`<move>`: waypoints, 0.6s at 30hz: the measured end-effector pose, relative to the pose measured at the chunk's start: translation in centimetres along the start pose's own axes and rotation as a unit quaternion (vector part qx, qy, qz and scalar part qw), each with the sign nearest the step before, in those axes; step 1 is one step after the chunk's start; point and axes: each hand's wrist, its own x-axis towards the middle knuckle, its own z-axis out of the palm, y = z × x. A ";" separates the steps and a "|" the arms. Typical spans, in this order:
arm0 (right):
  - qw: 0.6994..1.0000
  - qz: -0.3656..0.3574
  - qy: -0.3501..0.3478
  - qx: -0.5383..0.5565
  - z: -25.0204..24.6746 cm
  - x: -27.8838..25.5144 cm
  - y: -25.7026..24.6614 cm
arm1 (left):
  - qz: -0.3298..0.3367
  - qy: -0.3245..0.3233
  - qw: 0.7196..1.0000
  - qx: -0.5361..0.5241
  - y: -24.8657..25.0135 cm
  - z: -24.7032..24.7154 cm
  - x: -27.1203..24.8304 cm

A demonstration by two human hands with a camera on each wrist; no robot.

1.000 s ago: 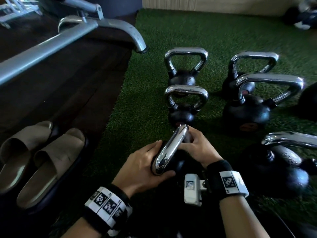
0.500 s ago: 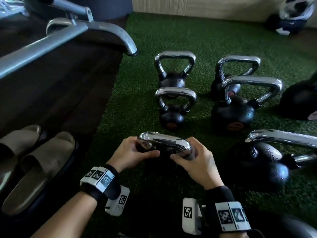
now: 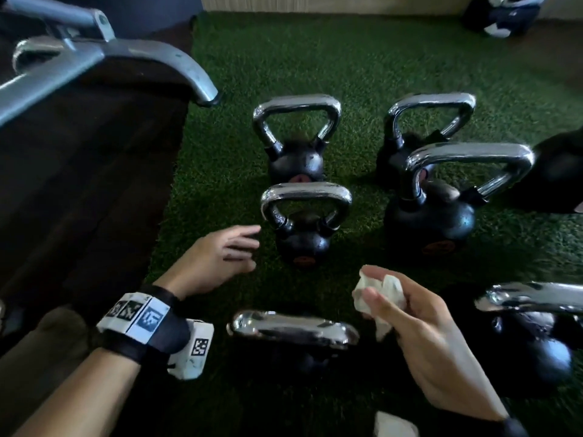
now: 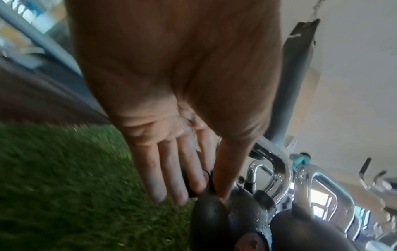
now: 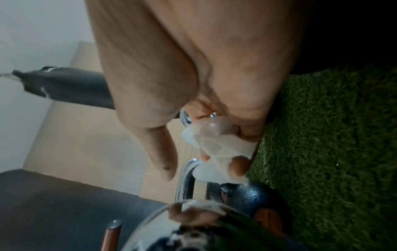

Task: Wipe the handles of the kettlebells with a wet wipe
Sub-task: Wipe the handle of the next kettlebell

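The right hand (image 3: pixel 419 335) hovers with its fingers (image 5: pixel 238 168) curled round a crumpled wet wipe (image 3: pixel 378 294), the thumb lying just apart from the bundle in the right wrist view. The wipe touches no metal at this moment; it hangs in the air just beyond the near kettlebell's handle (image 3: pixel 293 326), which lies below and between the two wrists.

The left hand (image 3: pixel 217 257) holds nothing. Its fingers (image 4: pixel 171 178) are straight and only slightly apart, stretched toward the small kettlebell (image 3: pixel 303 244) just ahead of them; in the left wrist view the fingertips sit at its black body, but I cannot tell whether they touch it.

Judging from this, the step in hand is a change of target: neither hand is on the near handle, and the small kettlebell's chrome handle (image 3: pixel 306 193) looks like the next to be cleaned. The next move calls for the left fingers to steady that bell, by body or by handle base, and for the right fingers to bring the wipe forward, wrap it over the top bar and rub along it and down both sides.

Farther out from the fingers, on the green turf (image 3: pixel 362 64), stand three more kettlebells, with another close to the right of the right hand; whether their handles are wiped already I cannot tell.
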 end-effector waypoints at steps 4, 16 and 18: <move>0.995 0.005 0.020 0.094 0.1 1.4 -1.8 | 0.008 0.037 0.996 -0.084 -0.2 1.7 3.5; 0.975 -0.059 0.062 -0.207 2.6 5.2 -8.6 | -0.041 0.036 0.991 -0.123 2.1 5.7 7.0; 0.964 -0.077 0.095 -0.234 3.1 6.2 -9.2 | -0.053 0.039 0.987 -0.144 1.6 5.6 7.0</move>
